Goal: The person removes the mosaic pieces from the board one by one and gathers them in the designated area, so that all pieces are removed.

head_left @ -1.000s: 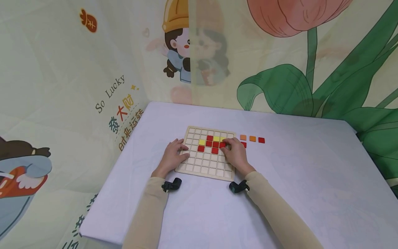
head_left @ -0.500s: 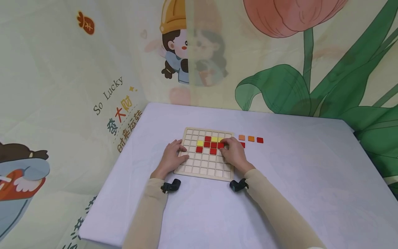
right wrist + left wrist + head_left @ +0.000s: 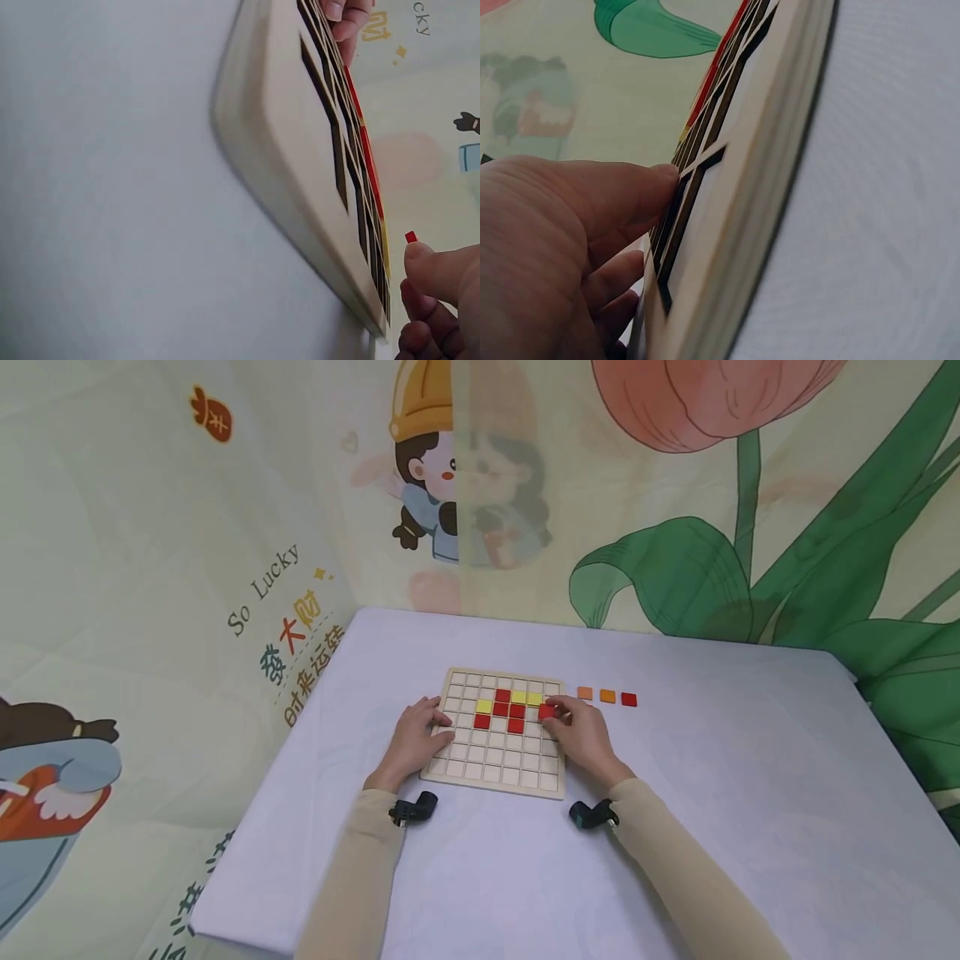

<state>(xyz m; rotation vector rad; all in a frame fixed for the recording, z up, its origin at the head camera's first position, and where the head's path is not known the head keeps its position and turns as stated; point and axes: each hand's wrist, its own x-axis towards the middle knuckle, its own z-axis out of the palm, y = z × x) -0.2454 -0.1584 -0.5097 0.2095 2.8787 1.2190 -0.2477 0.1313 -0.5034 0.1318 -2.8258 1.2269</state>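
A square wooden grid board (image 3: 491, 774) lies on the white-covered table. Several red tiles (image 3: 501, 710) and three yellow tiles (image 3: 484, 706) sit in its cells. Between thumb and fingers, my right hand (image 3: 587, 737) pinches a red tile (image 3: 547, 712) over the board's right side. From the right wrist view, this tile (image 3: 410, 237) sticks up past the thumb tip, above the board's surface. My left hand (image 3: 411, 739) rests at the board's left edge, its thumb (image 3: 634, 193) lying on the grid with the other fingers beside the edge.
Right of the board lie two orange tiles (image 3: 607, 696) and a loose red tile (image 3: 628, 700) in a row. A printed cloth wall (image 3: 510, 589) rises behind the table (image 3: 735, 793), and another stands to the left.
My right hand has drawn the red tile out of its cell and moved it a little right, baring that cell. The hand now covers most of another loose red tile. My left hand stays put.
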